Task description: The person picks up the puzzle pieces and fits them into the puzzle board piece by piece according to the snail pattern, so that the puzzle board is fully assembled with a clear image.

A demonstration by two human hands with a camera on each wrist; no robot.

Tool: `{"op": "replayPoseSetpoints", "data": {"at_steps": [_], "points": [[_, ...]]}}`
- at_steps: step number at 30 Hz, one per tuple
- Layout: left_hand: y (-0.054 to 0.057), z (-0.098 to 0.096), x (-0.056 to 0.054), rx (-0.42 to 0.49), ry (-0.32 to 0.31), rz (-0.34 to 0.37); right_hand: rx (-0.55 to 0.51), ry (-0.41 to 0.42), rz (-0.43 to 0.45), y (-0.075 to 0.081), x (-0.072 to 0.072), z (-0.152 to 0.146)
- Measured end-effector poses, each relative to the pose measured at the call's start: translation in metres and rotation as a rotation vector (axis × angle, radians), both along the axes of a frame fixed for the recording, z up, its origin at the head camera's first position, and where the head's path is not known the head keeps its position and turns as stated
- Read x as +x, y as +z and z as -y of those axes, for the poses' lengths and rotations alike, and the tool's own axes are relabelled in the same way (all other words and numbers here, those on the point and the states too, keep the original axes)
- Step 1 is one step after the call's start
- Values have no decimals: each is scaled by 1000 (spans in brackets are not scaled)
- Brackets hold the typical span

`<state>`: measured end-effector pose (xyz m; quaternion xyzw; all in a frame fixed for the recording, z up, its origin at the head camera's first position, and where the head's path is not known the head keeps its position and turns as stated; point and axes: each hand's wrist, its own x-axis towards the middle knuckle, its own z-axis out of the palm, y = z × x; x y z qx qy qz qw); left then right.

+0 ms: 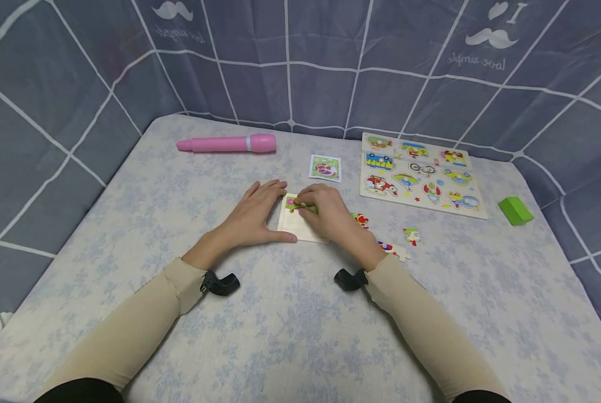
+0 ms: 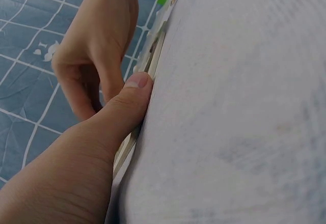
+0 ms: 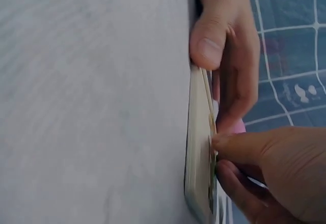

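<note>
A small pale wooden puzzle tray (image 1: 300,228) lies flat on the table in front of me. At its left side my left hand (image 1: 257,217) rests with fingers spread, the thumb along the near edge. Over the tray, my right hand (image 1: 330,211) pinches a mostly green puzzle piece (image 1: 311,209) between thumb and fingers. A colourful puzzle piece (image 1: 290,203) lies in the tray's upper left corner, close to the pinched one. In the right wrist view the held piece sits low against the tray (image 3: 197,132); the fingers partly hide it.
Loose puzzle pieces (image 1: 412,236) lie right of the tray, some partly behind my right forearm. A picture card (image 1: 325,168) is beyond the tray. Farther back are a pink marker-shaped stick (image 1: 224,144) and a vehicle puzzle board (image 1: 418,174). A green block (image 1: 515,211) stands far right.
</note>
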<state>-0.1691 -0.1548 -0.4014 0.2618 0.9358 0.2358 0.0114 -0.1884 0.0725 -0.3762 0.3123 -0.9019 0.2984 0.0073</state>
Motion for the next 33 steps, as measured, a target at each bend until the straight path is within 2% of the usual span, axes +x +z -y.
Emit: {"op": "replayPoseSetpoints", "data": {"at_steps": [6, 11, 18, 23, 27, 33], "points": [[-2, 0, 0, -1, 10, 2, -119, -87, 81, 8, 5, -30], [-3, -1, 0, -2, 12, -5, -149, -168, 142, 19, 9, -64], [-3, -2, -1, 2, 10, -7, -87, -236, 202, 23, 16, -104], [-3, -1, -1, 3, 14, -8, 2, -236, 276, 20, 17, -116], [-2, -2, 0, 3, 16, 0, 63, -227, 274, 17, 17, -119], [-1, -3, 0, 3, 17, 13, 65, -247, 254, 13, 18, -120]]}}
